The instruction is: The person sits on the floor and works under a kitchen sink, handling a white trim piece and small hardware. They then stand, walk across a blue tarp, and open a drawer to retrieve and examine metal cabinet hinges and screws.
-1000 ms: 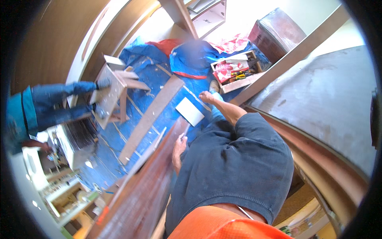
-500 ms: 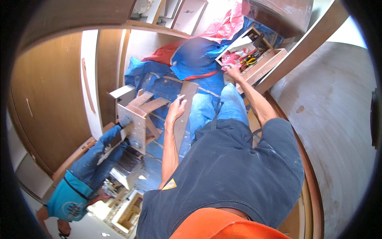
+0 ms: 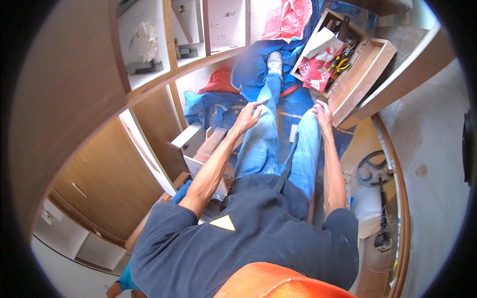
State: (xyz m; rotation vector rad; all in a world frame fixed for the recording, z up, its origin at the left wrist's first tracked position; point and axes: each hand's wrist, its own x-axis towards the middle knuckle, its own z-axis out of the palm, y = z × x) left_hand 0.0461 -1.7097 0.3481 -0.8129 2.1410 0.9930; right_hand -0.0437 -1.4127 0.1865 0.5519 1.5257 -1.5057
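Note:
My left hand [image 3: 248,116] hovers by my left thigh, its fingers loosely bent and apart, with nothing seen in it. Over by my right knee, my right hand [image 3: 323,117] hangs with its fingers slightly spread, and nothing shows in it either. Just beyond the right hand lies an open wooden toolbox [image 3: 355,94]. Inside it are a red and white plastic bag [image 3: 316,73], yellow-handled pliers [image 3: 342,64] and other tools. My jeans-clad legs [image 3: 268,131] stand apart, with one white shoe [image 3: 275,63] forward on a blue tarp [image 3: 247,74].
A wooden shelf frame [image 3: 174,75] with white compartments runs along the far left. Left of my legs are a white panel [image 3: 190,139] and boards [image 3: 210,144]. A grey wheel [image 3: 372,169] lies low on the right. At the lower left another person's teal sleeve [image 3: 126,279] shows.
I have stepped forward and turned, so the shelves and toolbox sit differently in view. My right hand has drawn back from the toolbox. The co-worker is mostly hidden now.

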